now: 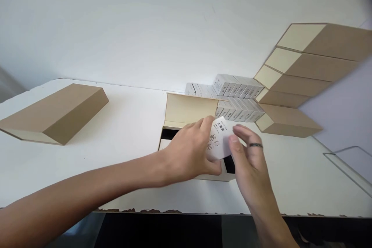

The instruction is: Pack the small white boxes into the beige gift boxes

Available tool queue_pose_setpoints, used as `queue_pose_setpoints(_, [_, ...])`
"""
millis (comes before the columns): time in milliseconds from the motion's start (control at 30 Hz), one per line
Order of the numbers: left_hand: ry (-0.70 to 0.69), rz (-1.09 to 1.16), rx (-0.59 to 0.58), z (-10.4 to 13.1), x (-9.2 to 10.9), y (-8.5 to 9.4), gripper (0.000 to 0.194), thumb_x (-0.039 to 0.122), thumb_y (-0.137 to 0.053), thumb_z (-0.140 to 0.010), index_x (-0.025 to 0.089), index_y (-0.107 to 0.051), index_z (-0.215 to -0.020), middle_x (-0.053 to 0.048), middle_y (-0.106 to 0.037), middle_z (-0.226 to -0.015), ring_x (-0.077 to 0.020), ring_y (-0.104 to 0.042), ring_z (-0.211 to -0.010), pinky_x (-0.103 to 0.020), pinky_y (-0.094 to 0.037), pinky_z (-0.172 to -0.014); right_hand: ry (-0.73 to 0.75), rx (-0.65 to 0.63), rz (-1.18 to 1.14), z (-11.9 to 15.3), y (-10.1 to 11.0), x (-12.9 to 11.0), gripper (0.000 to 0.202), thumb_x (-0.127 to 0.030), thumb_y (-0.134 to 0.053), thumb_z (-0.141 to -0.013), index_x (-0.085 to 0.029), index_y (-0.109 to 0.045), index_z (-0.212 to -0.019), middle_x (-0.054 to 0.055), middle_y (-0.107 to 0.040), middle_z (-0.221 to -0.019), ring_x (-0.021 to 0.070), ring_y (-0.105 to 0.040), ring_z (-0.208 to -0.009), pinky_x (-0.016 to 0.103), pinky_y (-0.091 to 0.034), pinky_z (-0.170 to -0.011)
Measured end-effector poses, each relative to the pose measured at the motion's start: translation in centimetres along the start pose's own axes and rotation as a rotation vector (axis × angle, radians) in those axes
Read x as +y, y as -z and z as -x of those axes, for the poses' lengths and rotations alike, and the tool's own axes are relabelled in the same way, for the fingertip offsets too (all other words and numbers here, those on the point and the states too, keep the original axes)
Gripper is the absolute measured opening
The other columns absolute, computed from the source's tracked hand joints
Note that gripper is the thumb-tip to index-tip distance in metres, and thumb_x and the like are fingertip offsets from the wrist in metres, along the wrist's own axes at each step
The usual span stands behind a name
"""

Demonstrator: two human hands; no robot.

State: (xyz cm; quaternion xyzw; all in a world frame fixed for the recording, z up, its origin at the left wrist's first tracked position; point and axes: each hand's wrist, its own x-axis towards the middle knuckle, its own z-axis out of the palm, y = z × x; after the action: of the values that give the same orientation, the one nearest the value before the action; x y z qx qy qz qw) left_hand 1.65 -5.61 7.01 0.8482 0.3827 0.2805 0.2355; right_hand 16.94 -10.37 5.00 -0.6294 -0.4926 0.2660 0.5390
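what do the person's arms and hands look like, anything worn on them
Both forearms are bare as far as the picture shows, with no sleeves, gloves or watch in view. The right hand wears a dark band ring on one finger. The left hand shows no ring or other wear. Fingernails look short and unpainted.

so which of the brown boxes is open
The open box is directly beneath both hands, its cream lid standing up behind them. The lone box at left and the stacked boxes at right are all shut.
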Motion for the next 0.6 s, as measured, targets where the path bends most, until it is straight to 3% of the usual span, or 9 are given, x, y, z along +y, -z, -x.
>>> queue_pose_setpoints(133, [0.111, 0.003, -0.301, -1.3, -0.9, 0.4, 0.065, 0.039, -0.078, -0.06, 0.018, -0.049, -0.115, -0.009, -0.067, -0.1, -0.0298, -0.064, -0.088, -0.038, -0.053, -0.068, 0.037, 0.051, 0.118, 0.3, 1.7, -0.3, 0.043, -0.062, -0.051, -0.094, -0.03, -0.052, -0.123, 0.01, -0.058, -0.132, 0.0297, -0.05, -0.132, 0.051, -0.044, -0.106])
queue_pose_setpoints(300, [0.004, -0.065, -0.464, -2.6, -1.6, -0.6, 0.068, 0.043, -0.074, -0.065, 0.019, -0.052, -0.125, -0.012, -0.067, -0.12, -0.0335, -0.064, -0.108, -0.047, -0.051, -0.093, 0.102, 0.025, 0.149, 0.1, 2.1, -0.4, 0.04, -0.06, -0.051, -0.095, -0.029, -0.051, -0.122, 0.011, -0.056, -0.133, 0.0296, -0.05, -0.131, 0.055, -0.039, -0.11])
queue_pose_setpoints(400, [0.132, -0.08, -0.689, -3.3, -1.9, -0.4, 0.064, 0.057, -0.068, -0.069, 0.022, -0.057, -0.122, -0.011, -0.07, -0.115, -0.0346, -0.067, -0.101, -0.044, -0.054, -0.079, 0.133, 0.008, 0.185, -0.4, 2.2, 0.3, 0.04, -0.061, -0.048, -0.096, -0.029, -0.054, -0.119, 0.01, -0.057, -0.132, 0.0295, -0.049, -0.132, 0.054, -0.037, -0.112])
queue_pose_setpoints(433, [0.164, -0.056, -0.715, -3.3, -1.9, -0.2, 0.065, 0.059, -0.066, -0.07, 0.023, -0.057, -0.123, -0.01, -0.071, -0.114, -0.0341, -0.068, -0.099, -0.041, -0.055, -0.074, 0.158, -0.017, 0.213, -0.6, 2.3, 0.5, 0.039, -0.061, -0.047, -0.096, -0.029, -0.056, -0.118, 0.009, -0.057, -0.132, 0.0293, -0.049, -0.133, 0.053, -0.038, -0.112])
queue_pose_setpoints(500, [0.187, -0.003, -0.639, -2.8, -1.8, 0.6, 0.064, 0.059, -0.064, -0.073, 0.023, -0.058, -0.125, -0.009, -0.072, -0.113, -0.032, -0.068, -0.099, -0.036, -0.054, -0.069, 0.207, -0.113, 0.282, -0.8, 2.6, 0.8, 0.037, -0.06, -0.045, -0.098, -0.03, -0.058, -0.113, 0.007, -0.057, -0.132, 0.0288, -0.048, -0.133, 0.052, -0.039, -0.112])
queue_pose_setpoints(600, [0.216, 0.031, -0.401, -0.6, -1.7, 2.3, 0.044, 0.051, -0.064, -0.078, 0.022, -0.063, -0.111, -0.007, -0.072, -0.109, -0.0264, -0.068, -0.091, -0.034, -0.052, -0.069, 0.161, -0.354, 0.418, -1.0, 3.2, 0.6, 0.038, -0.061, -0.046, -0.097, -0.033, -0.06, -0.117, 0.005, -0.051, -0.143, 0.0299, -0.043, -0.138, 0.053, -0.04, -0.112])
